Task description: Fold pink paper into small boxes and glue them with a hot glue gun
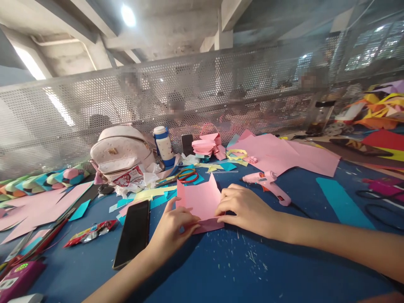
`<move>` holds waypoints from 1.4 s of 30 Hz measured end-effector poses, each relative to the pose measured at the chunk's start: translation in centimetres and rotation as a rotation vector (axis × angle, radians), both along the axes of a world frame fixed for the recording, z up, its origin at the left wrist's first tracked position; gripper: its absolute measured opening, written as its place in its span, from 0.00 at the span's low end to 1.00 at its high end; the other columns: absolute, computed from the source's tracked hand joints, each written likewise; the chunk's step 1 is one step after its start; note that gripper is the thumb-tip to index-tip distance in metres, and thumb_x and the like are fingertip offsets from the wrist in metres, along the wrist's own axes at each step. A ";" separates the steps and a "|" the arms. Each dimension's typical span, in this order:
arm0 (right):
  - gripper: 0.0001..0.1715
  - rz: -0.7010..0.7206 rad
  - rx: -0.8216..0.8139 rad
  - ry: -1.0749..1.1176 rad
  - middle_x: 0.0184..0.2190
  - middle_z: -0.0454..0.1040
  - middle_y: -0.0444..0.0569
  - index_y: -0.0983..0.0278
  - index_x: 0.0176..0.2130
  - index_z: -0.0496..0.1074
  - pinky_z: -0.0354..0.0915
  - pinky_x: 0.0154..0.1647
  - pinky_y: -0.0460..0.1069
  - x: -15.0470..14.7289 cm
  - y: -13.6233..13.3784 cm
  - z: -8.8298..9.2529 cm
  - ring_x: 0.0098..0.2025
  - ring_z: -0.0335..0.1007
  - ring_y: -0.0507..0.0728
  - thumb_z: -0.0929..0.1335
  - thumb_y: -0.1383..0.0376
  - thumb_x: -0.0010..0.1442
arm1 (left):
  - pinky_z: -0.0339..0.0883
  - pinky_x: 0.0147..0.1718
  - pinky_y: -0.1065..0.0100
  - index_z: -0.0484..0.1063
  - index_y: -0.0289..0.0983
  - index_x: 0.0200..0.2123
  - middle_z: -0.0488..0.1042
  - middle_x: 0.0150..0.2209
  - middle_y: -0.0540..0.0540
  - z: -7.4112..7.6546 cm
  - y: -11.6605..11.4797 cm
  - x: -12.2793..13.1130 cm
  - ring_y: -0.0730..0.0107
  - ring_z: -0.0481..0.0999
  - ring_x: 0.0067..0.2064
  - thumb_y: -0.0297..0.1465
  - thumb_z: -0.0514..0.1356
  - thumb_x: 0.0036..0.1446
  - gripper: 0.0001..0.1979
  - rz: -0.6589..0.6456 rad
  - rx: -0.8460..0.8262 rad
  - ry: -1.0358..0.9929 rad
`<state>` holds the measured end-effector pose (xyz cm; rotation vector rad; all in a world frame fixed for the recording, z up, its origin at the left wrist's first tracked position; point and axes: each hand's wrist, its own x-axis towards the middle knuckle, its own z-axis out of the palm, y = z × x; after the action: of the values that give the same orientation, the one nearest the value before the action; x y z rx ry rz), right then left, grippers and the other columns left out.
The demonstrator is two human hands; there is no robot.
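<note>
Head view, left hand [180, 219]: pinched pink paper [200, 198]
Right hand [243, 209]: pinched its other side
Near fold [208, 226]: seemingly needed even pressure

Left grip [178, 221]: bare, slim-fingered, wrist bare too. Left forearm [126, 269]: slender, smooth, bare as far as shown. Right grip [246, 210]: bare, knuckles softly rounded. Right forearm [328, 239]: smooth, bare, broadens away from wrist.
</note>
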<state>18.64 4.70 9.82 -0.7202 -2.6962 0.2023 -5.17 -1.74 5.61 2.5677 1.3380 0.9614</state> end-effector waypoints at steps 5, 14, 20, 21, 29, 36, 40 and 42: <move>0.07 0.023 -0.034 -0.010 0.34 0.77 0.43 0.58 0.38 0.80 0.56 0.40 0.51 0.4 0.4 0.0 0.39 0.69 0.55 0.76 0.66 0.56 | 0.51 0.60 0.48 0.74 0.45 0.49 0.81 0.31 0.53 -0.5 0.1 -0.1 0.69 0.79 0.35 0.27 0.59 0.64 0.12 -0.015 0.050 0.062; 0.07 0.069 -0.084 0.003 0.34 0.76 0.43 0.61 0.32 0.75 0.58 0.43 0.51 1.9 1.0 0.8 0.43 0.67 0.56 0.69 0.71 0.63 | 0.50 0.62 0.49 0.70 0.43 0.55 0.81 0.45 0.50 0.3 -0.7 1.7 0.70 0.79 0.37 0.23 0.53 0.67 0.17 -0.005 0.313 0.284; 0.06 0.066 -0.097 -0.008 0.33 0.75 0.41 0.61 0.33 0.74 0.58 0.43 0.50 1.7 1.2 0.2 0.41 0.67 0.54 0.70 0.72 0.61 | 0.58 0.56 0.52 0.75 0.41 0.46 0.82 0.34 0.51 0.7 0.2 2.9 0.71 0.78 0.30 0.26 0.53 0.67 0.12 -0.010 0.395 0.229; 0.06 0.060 -0.100 -0.010 0.33 0.75 0.41 0.61 0.33 0.74 0.58 0.43 0.50 1.7 1.2 0.2 0.41 0.67 0.54 0.70 0.72 0.61 | 0.60 0.55 0.54 0.76 0.41 0.44 0.82 0.32 0.51 0.6 0.4 3.1 0.72 0.77 0.29 0.26 0.53 0.67 0.11 -0.012 0.377 0.214; 0.07 0.124 -0.035 0.018 0.36 0.76 0.44 0.63 0.39 0.74 0.57 0.43 0.51 1.9 0.0 0.3 0.40 0.66 0.56 0.66 0.65 0.68 | 0.62 0.50 0.56 0.78 0.42 0.35 0.80 0.26 0.53 0.7 0.9 3.6 0.71 0.75 0.26 0.26 0.56 0.64 0.11 -0.021 0.175 0.090; 0.05 0.101 0.152 0.023 0.29 0.75 0.44 0.63 0.33 0.74 0.55 0.37 0.49 0.8 -0.2 -0.7 0.35 0.66 0.55 0.70 0.69 0.63 | 0.66 0.47 0.59 0.78 0.41 0.36 0.80 0.26 0.52 0.5 0.9 3.5 0.72 0.75 0.24 0.30 0.52 0.68 0.14 -0.020 0.232 0.116; 0.11 0.108 0.260 0.047 0.28 0.73 0.44 0.64 0.31 0.73 0.53 0.35 0.49 1.3 0.2 -0.4 0.34 0.64 0.54 0.65 0.71 0.65 | 0.66 0.48 0.58 0.78 0.40 0.37 0.79 0.24 0.53 0.2 0.8 2.6 0.73 0.75 0.23 0.32 0.55 0.67 0.11 0.003 0.304 0.108; 0.15 0.115 0.330 0.052 0.27 0.73 0.44 0.64 0.30 0.71 0.51 0.34 0.50 1.8 0.3 -0.3 0.33 0.63 0.54 0.62 0.71 0.68 | 0.65 0.49 0.57 0.76 0.40 0.37 0.80 0.26 0.53 0.2 0.7 2.3 0.73 0.76 0.24 0.31 0.56 0.67 0.09 0.009 0.327 0.096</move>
<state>20.46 5.04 9.52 -0.4544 -2.6307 -0.1907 -2.91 -1.04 5.86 2.8805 1.3120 1.1596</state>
